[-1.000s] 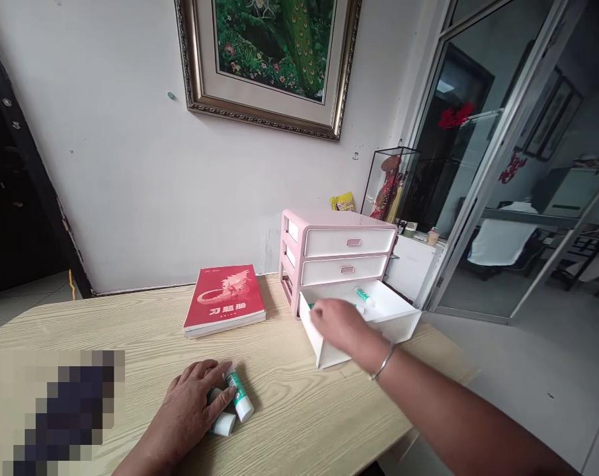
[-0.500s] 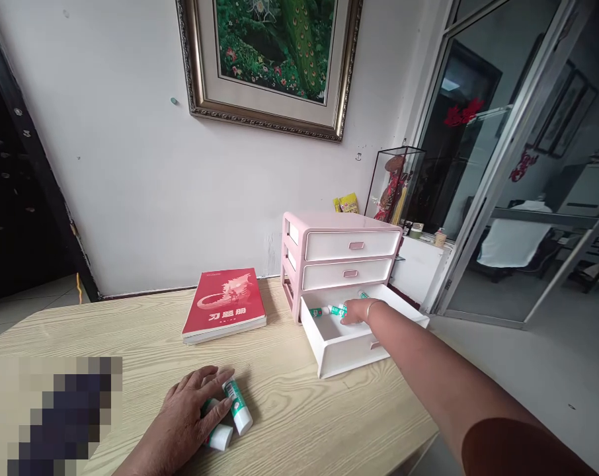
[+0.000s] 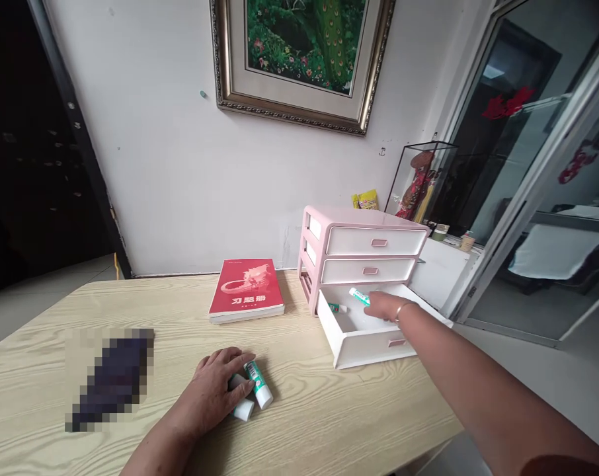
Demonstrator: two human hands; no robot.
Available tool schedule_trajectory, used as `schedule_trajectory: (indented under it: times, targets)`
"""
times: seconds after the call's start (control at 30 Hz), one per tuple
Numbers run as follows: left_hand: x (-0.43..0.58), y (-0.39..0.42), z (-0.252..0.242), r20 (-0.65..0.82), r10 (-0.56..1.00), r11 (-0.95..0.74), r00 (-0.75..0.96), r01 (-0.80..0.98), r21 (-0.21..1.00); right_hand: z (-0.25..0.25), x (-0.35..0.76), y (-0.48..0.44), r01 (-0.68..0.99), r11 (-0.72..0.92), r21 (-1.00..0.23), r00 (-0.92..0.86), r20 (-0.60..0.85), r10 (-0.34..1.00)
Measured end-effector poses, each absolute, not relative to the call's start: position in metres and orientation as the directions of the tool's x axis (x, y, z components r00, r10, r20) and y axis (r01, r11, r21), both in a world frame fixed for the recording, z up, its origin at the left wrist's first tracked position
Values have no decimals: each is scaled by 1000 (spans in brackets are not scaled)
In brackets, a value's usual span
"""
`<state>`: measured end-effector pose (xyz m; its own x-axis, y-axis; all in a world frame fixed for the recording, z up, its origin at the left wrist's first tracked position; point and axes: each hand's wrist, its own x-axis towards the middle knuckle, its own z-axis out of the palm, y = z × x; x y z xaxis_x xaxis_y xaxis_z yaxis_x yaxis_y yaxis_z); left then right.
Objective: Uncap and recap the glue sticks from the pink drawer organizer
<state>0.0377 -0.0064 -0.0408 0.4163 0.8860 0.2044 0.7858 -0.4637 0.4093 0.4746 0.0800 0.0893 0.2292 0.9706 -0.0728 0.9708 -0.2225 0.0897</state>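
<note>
My left hand (image 3: 220,387) rests on the table, its fingers and thumb curled over two green-and-white glue sticks. One glue stick (image 3: 260,387) shows beside the thumb and index finger; the other glue stick (image 3: 244,410) is partly hidden under the thumb. My right hand (image 3: 385,306) is over the pulled-out bottom drawer (image 3: 363,354), its fingers closed around one end of a glue stick (image 3: 359,296) that points up and left. Another glue stick (image 3: 337,308) lies in the drawer near its left wall.
The pink-and-white drawer cabinet (image 3: 373,218) stands against the wall, its two upper drawers shut. Left of it lies a red-covered book (image 3: 247,287). A blurred dark item (image 3: 118,373) is on the table's left. Behind the cabinet are a yellow packet (image 3: 366,199) and a glass case (image 3: 418,182).
My right hand has taken hold of a glue stick in the drawer and raised it a little. My left hand stays on its two glue sticks. The camera view has shifted.
</note>
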Motion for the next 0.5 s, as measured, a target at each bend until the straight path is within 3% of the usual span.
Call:
schedule_trajectory:
  times: [0.17,0.27,0.37,0.5]
  targets:
    - [42,-17,-26,196,889,-458,415,772,440,134,467,38,982,-176,72,178,-13,984]
    - [44,-21,-20,185,889,-455,419,768,451,153,428,-11,984,-43,-171,53,55,997]
    - [44,-20,-22,173,892,-448,417,770,455,151,368,-54,932,36,-361,-46,-20,999]
    - [42,-16,-30,175,886,-458,429,758,465,115,302,-70,918,41,-395,-150,-250,956]
